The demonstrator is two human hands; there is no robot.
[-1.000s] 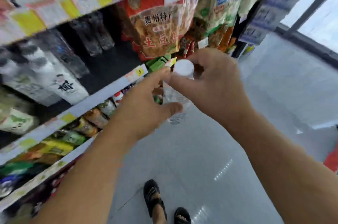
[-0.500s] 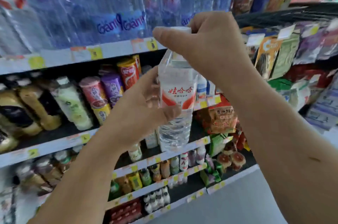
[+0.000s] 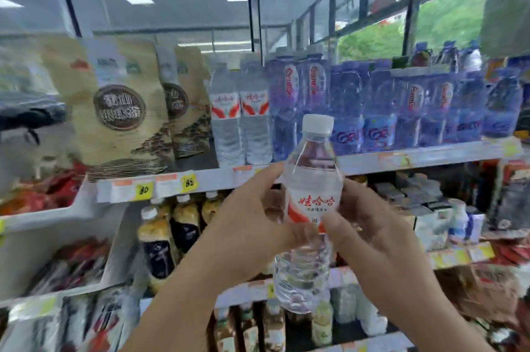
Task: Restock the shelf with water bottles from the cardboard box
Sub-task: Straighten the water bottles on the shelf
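Both hands hold one water bottle [image 3: 312, 199] upright in the lower middle of the frame. On the bottle's left, the left hand [image 3: 252, 225] wraps round the label band, its index finger lying up along the shoulder and the other fingers curled behind. From the right, the right hand [image 3: 370, 236] grips the same band, thumb laid across the front of the red-lettered label and fingers curled round the back. The white cap [image 3: 317, 124] stands bare above both hands.

Half a second ago the right hand was clamped over the cap from above; it has since dropped to the label. The view has also tipped up, so the top shelf now crosses mid-frame and ceiling lights show in the upper left.

Behind the bottle, in the lower left, a lower shelf carries dark drink bottles [image 3: 172, 231] with white caps. Above it, the top shelf [image 3: 415, 156] runs across the middle, yellow price tags [image 3: 143, 190] on its front edge. On it, left of centre, stand two matching bottles [image 3: 239, 125] with the same red label. Just beside them to the right are blue-wrapped bottle packs [image 3: 372, 110], reaching to the right edge. To their left stand tan pouches [image 3: 120, 110]. The held bottle is in front of and below that shelf's edge, not on it.
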